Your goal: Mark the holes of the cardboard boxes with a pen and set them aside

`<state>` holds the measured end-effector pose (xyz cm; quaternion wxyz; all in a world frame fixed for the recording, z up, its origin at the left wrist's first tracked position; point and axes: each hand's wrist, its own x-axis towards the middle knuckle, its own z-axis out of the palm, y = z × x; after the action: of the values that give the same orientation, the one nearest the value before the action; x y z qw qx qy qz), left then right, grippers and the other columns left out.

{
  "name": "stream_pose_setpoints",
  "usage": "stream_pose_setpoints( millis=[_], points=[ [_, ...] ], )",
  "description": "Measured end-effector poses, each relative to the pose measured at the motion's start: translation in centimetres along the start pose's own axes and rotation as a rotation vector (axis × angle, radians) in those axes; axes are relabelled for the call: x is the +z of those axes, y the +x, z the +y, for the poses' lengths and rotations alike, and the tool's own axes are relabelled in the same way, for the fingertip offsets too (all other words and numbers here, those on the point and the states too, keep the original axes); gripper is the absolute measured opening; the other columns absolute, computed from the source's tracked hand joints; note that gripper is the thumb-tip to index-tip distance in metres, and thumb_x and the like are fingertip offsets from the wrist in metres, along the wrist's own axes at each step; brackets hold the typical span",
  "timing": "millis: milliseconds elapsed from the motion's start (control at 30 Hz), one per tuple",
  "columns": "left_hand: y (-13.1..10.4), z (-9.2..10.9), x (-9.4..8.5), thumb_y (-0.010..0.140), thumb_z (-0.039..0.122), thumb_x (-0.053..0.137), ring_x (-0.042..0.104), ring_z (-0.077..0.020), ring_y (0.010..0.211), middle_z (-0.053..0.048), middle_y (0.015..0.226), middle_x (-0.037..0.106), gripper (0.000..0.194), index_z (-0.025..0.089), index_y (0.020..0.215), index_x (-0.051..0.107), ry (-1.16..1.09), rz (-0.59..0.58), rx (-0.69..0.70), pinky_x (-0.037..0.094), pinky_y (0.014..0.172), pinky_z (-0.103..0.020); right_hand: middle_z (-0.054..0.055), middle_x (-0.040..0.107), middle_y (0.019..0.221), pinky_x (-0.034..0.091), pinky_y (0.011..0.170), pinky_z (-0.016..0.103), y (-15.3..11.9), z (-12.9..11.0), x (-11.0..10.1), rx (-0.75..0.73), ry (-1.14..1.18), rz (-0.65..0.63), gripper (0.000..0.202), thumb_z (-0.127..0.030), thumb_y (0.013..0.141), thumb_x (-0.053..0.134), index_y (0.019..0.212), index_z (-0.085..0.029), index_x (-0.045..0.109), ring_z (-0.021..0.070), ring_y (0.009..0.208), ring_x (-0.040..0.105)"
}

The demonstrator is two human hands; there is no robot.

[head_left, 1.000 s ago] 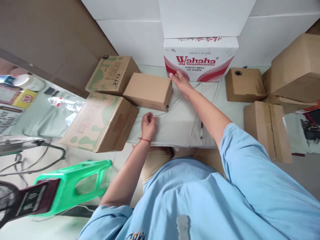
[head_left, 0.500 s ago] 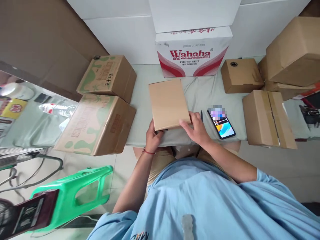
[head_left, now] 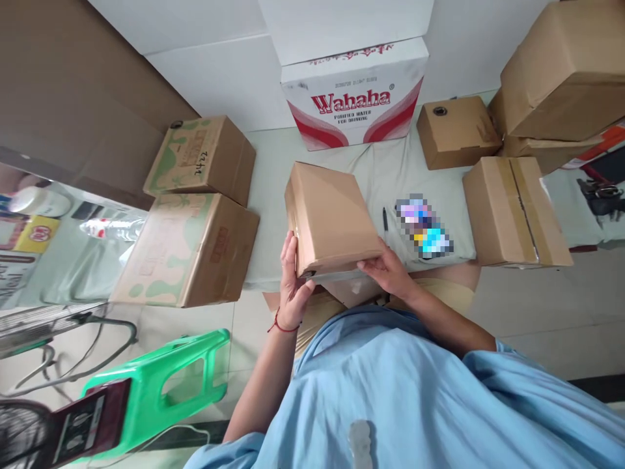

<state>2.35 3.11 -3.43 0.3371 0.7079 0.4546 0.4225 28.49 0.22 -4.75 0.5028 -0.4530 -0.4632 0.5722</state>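
Observation:
A plain brown cardboard box [head_left: 336, 212] is tilted between my two hands at the front edge of the cloth-covered table. My left hand [head_left: 293, 286], with a red string at the wrist, grips its left side and lower left corner. Holding the near right corner is my right hand [head_left: 388, 268], its thumb along the front edge and some fingers hidden by the box. A dark spot shows at the box's lower left corner. Right of the box lie a dark pen [head_left: 385, 219] and a smartphone [head_left: 424, 226] with its screen lit.
Behind stands a white and red water carton [head_left: 354, 104]. Two printed boxes [head_left: 227, 251] are on the left; a small box [head_left: 459, 133], a taped box [head_left: 512, 212] and a large box [head_left: 566, 71] are on the right. A green stool [head_left: 161, 384] stands on the floor at lower left.
The box has turned and tilted, so its left side now shows. My left hand has moved up along that side, while my right hand has shifted under the near right corner.

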Motion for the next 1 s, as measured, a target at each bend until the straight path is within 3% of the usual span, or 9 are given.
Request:
stream_pose_setpoints(
  millis=[100, 167, 333, 500, 600, 667, 733, 867, 1000],
  points=[
    [-0.1, 1.4, 0.8, 0.107, 0.076, 0.047, 0.022, -0.0377, 0.176, -0.007, 0.186, 0.033, 0.076, 0.038, 0.173, 0.045, -0.119, 0.06, 0.12, 0.02, 0.143, -0.058, 0.015, 0.057, 0.168, 0.054, 0.126, 0.05, -0.4, 0.8, -0.3, -0.013, 0.076, 0.05, 0.107, -0.064, 0.092, 0.083, 0.176, -0.028, 0.028, 0.0304, 0.153, 0.059],
    [-0.1, 1.8, 1.3, 0.114, 0.064, 0.043, 0.028, -0.0339, 0.174, -0.006, 0.182, 0.04, 0.061, 0.038, 0.168, 0.053, -0.145, 0.121, 0.111, 0.021, 0.143, -0.056, 0.014, 0.054, 0.171, 0.052, 0.127, 0.049, -0.5, 1.2, -0.5, -0.006, 0.109, 0.055, 0.112, -0.06, 0.091, 0.085, 0.179, -0.03, 0.023, 0.0296, 0.154, 0.057],
    [-0.6, 1.8, 2.2, 0.112, 0.049, 0.059, 0.029, -0.0306, 0.173, -0.005, 0.182, 0.041, 0.049, 0.04, 0.16, 0.062, -0.251, 0.177, 0.028, 0.027, 0.141, -0.052, 0.01, 0.067, 0.158, 0.055, 0.122, 0.05, -0.3, 2.2, -1.2, 0.025, 0.238, 0.009, 0.095, -0.065, 0.086, 0.087, 0.167, -0.032, 0.048, 0.0311, 0.147, 0.063],
    [-1.0, 2.0, 2.0, 0.1, 0.051, 0.08, 0.041, -0.0331, 0.168, -0.007, 0.186, 0.032, 0.058, 0.038, 0.154, 0.062, -0.42, 0.195, -0.174, 0.039, 0.134, -0.049, 0.009, 0.076, 0.145, 0.064, 0.107, 0.053, 0.5, 2.3, -1.0, 0.049, 0.434, 0.132, 0.079, -0.092, 0.095, 0.052, 0.145, -0.033, 0.068, 0.0321, 0.141, 0.068],
    [-0.3, 2.4, 0.9, 0.097, 0.063, 0.078, 0.055, -0.0332, 0.158, -0.01, 0.18, 0.044, 0.044, 0.028, 0.124, 0.072, -0.511, 0.202, -0.325, 0.05, 0.126, -0.048, 0.008, 0.08, 0.131, 0.066, 0.101, 0.046, 0.9, 2.1, -0.6, 0.111, 0.369, 0.16, 0.066, -0.083, 0.098, 0.06, 0.134, -0.029, 0.073, 0.0303, 0.128, 0.075],
    [0.5, 2.4, 0.0, 0.098, 0.078, 0.067, 0.065, -0.0326, 0.146, -0.012, 0.167, 0.059, 0.054, 0.024, 0.108, 0.07, -0.547, 0.217, -0.423, 0.058, 0.116, -0.047, 0.007, 0.08, 0.129, 0.065, 0.103, 0.044, 0.9, 2.1, -0.6, 0.097, 0.285, 0.142, 0.061, -0.079, 0.099, 0.063, 0.132, -0.029, 0.074, 0.0294, 0.125, 0.076],
    [1.3, 2.4, -0.7, 0.096, 0.083, 0.066, 0.07, -0.0311, 0.137, -0.012, 0.153, 0.069, 0.061, 0.024, 0.11, 0.07, -0.529, 0.194, -0.502, 0.061, 0.109, -0.044, 0.008, 0.078, 0.135, 0.062, 0.11, 0.045, 0.7, 2.0, -0.6, 0.02, 0.12, 0.116, 0.06, -0.078, 0.103, 0.059, 0.134, -0.029, 0.074, 0.0296, 0.131, 0.073],
    [3.1, 2.3, -0.9, 0.091, 0.065, 0.081, 0.07, -0.0303, 0.133, -0.009, 0.141, 0.075, 0.062, 0.026, 0.136, 0.066, -0.55, 0.108, -0.586, 0.062, 0.104, -0.04, 0.012, 0.074, 0.141, 0.053, 0.121, 0.049, 0.3, 1.6, -0.9, -0.175, -0.201, 0.072, 0.058, -0.072, 0.108, 0.055, 0.139, -0.027, 0.074, 0.0299, 0.136, 0.069],
    [4.2, 1.9, -0.6, 0.085, 0.055, 0.086, 0.075, -0.0279, 0.115, -0.006, 0.126, 0.079, 0.054, 0.024, 0.126, 0.07, -0.648, 0.099, -0.618, 0.065, 0.087, -0.033, 0.012, 0.074, 0.14, 0.054, 0.119, 0.048, 0.3, 1.6, -0.9, -0.188, -0.234, 0.092, 0.057, -0.069, 0.11, 0.053, 0.143, -0.028, 0.072, 0.0284, 0.135, 0.07]
  ],
)
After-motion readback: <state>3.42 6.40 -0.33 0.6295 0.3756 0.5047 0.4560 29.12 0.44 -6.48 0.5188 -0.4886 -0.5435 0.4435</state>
